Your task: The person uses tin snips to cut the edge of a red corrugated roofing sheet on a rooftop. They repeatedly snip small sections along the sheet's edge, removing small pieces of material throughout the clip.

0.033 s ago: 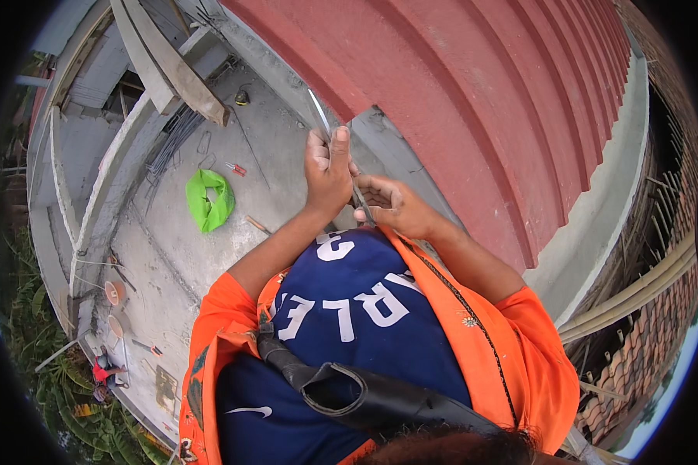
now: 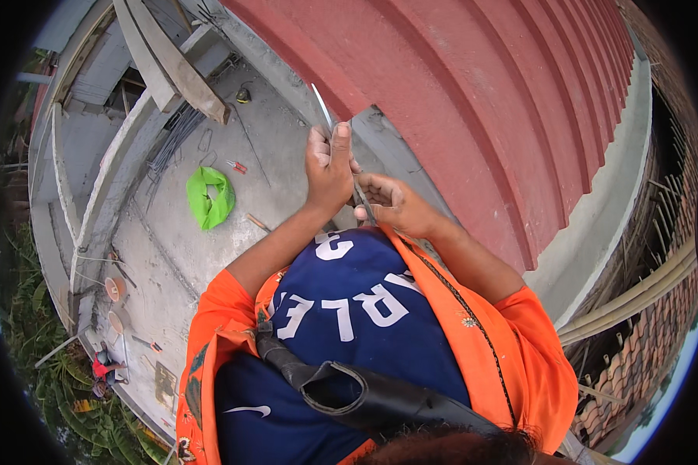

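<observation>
In front of my chest, my left hand (image 2: pixel 328 170) is closed round a long thin metal strip (image 2: pixel 321 103), thumb up, with its bright upper end rising toward the red roofing. My right hand (image 2: pixel 392 201) sits just below and to the right, curled around the darker lower part of the same strip, near my blue shirt. The strip's exact kind is hard to make out, and part of it is hidden by my fingers.
Below lie a concrete floor (image 2: pixel 240 194), green cloth (image 2: pixel 210 198), pliers (image 2: pixel 236 167), rods (image 2: pixel 174 139) and buckets (image 2: pixel 115 289). Boards (image 2: pixel 147 54) and red ribbed roofing (image 2: pixel 465 108) flank me. A person in red (image 2: pixel 105 368) works at the lower left edge.
My left hand and the metal strip have shifted very slightly upward. My right hand has barely moved.
</observation>
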`<state>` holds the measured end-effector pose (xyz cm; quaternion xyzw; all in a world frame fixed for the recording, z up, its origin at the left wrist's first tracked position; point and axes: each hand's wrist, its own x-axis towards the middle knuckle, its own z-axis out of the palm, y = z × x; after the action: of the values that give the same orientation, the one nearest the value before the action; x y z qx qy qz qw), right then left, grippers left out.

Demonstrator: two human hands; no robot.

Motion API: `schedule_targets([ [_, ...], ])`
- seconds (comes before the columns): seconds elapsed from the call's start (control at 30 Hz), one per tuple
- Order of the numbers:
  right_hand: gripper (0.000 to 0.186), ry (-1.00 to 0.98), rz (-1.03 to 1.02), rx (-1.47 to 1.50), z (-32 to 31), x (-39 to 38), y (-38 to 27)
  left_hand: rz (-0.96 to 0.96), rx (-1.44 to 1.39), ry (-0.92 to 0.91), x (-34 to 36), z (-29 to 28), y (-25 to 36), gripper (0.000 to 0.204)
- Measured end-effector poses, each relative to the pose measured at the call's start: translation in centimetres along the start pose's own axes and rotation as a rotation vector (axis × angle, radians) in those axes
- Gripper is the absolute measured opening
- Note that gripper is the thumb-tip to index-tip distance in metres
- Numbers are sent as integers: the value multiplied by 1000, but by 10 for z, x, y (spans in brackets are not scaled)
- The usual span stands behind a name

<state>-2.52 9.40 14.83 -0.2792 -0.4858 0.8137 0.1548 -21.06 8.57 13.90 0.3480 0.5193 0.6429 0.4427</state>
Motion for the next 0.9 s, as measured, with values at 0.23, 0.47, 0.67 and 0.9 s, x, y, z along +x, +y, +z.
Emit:
schedule_targets([
  [0.23, 70, -175, 16, 346, -62, -9, -34, 106, 144, -56, 28, 46, 1, 36],
  [0.47, 58, 94, 40, -182, -74, -20, -49, 197, 468, -134, 39, 70, -28, 41],
  [0.67, 38, 337, 224, -103, -128, -58, -49, -22, 370, -162, 47, 58, -21, 42],
  [0.9, 40, 678, 122, -91, -172, -128, -65, -362, 185, 309, 59, -33, -52, 71],
])
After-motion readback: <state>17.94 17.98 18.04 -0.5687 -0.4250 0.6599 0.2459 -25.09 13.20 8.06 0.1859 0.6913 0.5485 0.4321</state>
